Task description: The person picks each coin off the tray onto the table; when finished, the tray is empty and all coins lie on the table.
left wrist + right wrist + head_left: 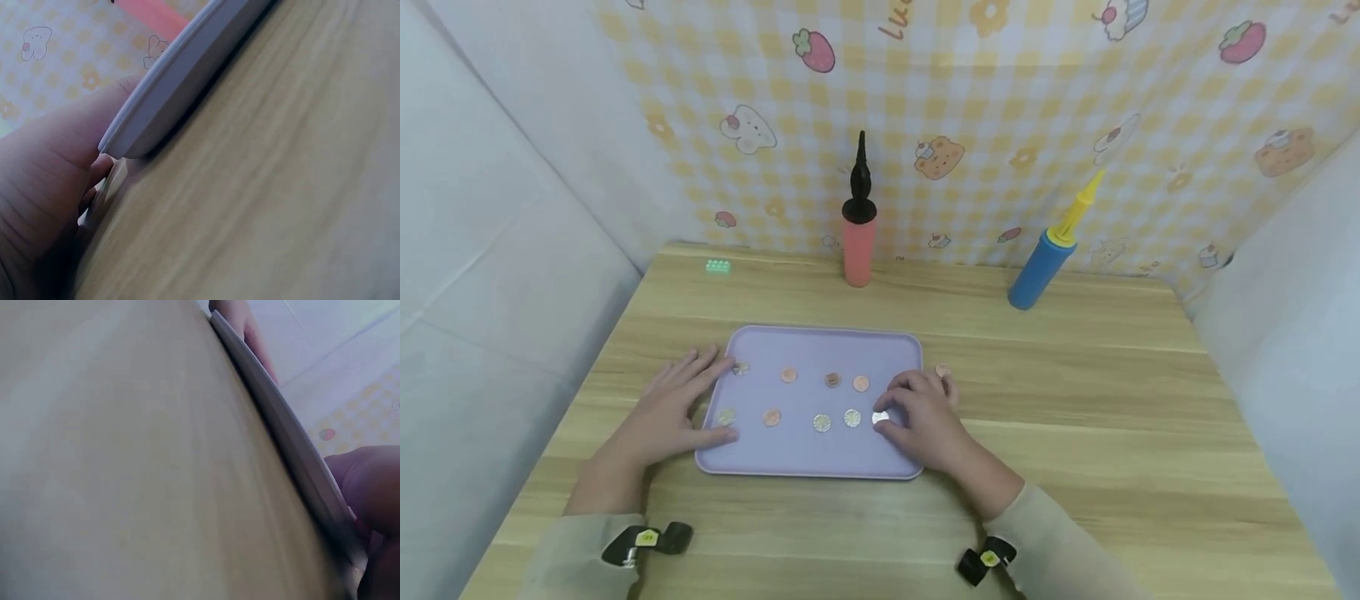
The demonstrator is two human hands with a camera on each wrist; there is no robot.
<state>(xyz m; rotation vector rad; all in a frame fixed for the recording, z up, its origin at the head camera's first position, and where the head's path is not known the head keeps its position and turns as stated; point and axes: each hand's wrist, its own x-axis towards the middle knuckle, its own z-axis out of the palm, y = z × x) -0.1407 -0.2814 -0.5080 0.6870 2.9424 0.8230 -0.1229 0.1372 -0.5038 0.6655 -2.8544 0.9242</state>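
A shallow lilac tray (805,454) lies on the table with several silver and copper-coloured coins in two loose rows. My left hand (673,408) rests over the tray's left edge, fingers spread, its fingertips beside a silver coin (741,368) and its thumb below another silver coin (726,416). Over the right edge, my right hand (928,421) pinches a silver coin (880,417) between thumb and forefinger, low over the tray. A copper-coloured coin (942,370) is beside that hand's outer fingers, outside the tray. Both wrist views show mostly tabletop and the tray's side (169,94); the coins are hidden there.
Behind the tray a pink hand pump (859,250) with a black top stands upright. A blue pump (1041,271) with a yellow nozzle leans right at the back. A small green toy brick (718,266) lies at the back left. A checked cloth (970,100) hangs behind the wooden table (1112,433).
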